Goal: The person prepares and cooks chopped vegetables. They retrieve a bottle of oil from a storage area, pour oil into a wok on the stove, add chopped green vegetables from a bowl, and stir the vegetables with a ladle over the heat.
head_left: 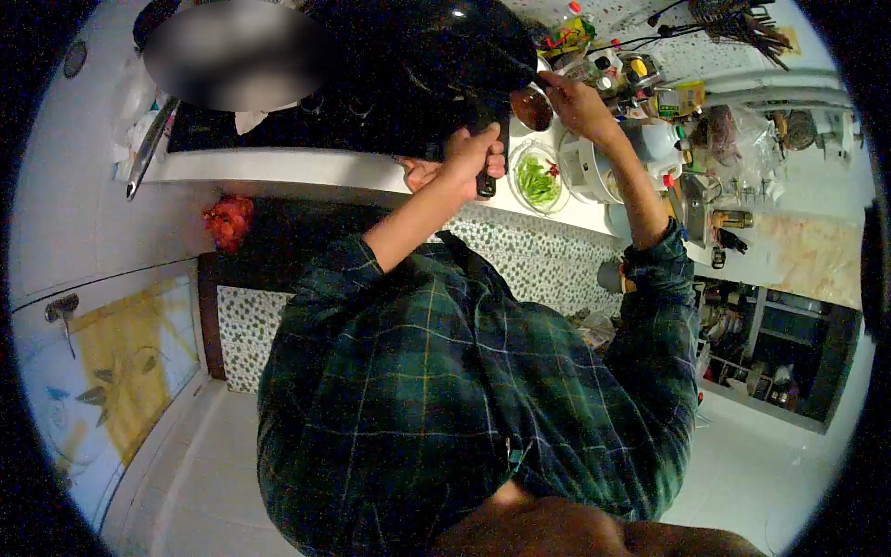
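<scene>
My left hand (475, 156) is wrapped round the black handle (485, 184) of a dark wok (464, 46) at the top of the view. My right hand (580, 107) is closed beside the wok's right rim, fingertips close to a white bowl (532, 110) of reddish-brown sauce or food. What those fingers hold is too dark to make out. Below that bowl, on the counter, stands a glass bowl (538, 181) with chopped green vegetables and some red pieces.
A black cooktop (278, 130) is set in the white counter (278, 169). At upper left a metal handle (151, 148) juts past the counter edge. Several bottles and jars (640, 70) crowd the right side, near a white appliance (650, 144). A red bag (228, 223) hangs at left.
</scene>
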### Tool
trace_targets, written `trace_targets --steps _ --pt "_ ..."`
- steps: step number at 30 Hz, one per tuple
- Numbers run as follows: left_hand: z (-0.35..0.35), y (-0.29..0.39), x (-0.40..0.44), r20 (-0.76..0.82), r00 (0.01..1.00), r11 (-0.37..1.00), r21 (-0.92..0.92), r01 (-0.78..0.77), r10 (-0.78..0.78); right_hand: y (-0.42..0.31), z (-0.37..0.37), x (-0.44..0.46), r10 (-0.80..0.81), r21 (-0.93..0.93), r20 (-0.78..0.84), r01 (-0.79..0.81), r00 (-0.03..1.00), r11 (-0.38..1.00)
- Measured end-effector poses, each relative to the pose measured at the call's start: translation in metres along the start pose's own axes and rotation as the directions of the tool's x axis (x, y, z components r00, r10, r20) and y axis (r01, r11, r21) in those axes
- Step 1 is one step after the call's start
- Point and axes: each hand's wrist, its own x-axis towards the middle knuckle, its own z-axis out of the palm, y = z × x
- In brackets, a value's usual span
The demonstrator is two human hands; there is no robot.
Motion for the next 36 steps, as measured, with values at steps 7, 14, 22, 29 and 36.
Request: trace_targets --steps 7,14,22,29,36 --pt "0.005 -0.008 0.001 -0.045 0.998 0.991 0.126 0.040 -0.035 -0.032 -0.122 -0.029 0.343 0.078 0.397 -0.404 0.851 0.911" --pt "0.005 -0.006 0.000 -0.006 0.999 0.995 0.095 0.035 -0.034 0.051 -0.057 -0.036 0.065 0.072 0.232 -0.083 0.971 0.994" --pt "-0.011 0.017 -0.005 0.109 0.993 0.999 0.014 0.041 -0.042 0.072 -0.057 -0.018 0.193 0.546 0.419 -0.416 0.887 0.728" --pt "-0.014 0.016 -0.003 0.134 0.990 0.999 0.031 0.038 -0.042 0.138 -0.052 -0.023 0.210 0.642 0.411 -0.445 0.887 0.625" --pt "-0.009 0.029 -0.011 0.018 1.000 0.980 0.197 0.017 -0.021 0.082 -0.069 -0.005 0.080 0.537 0.444 -0.337 0.892 0.773"
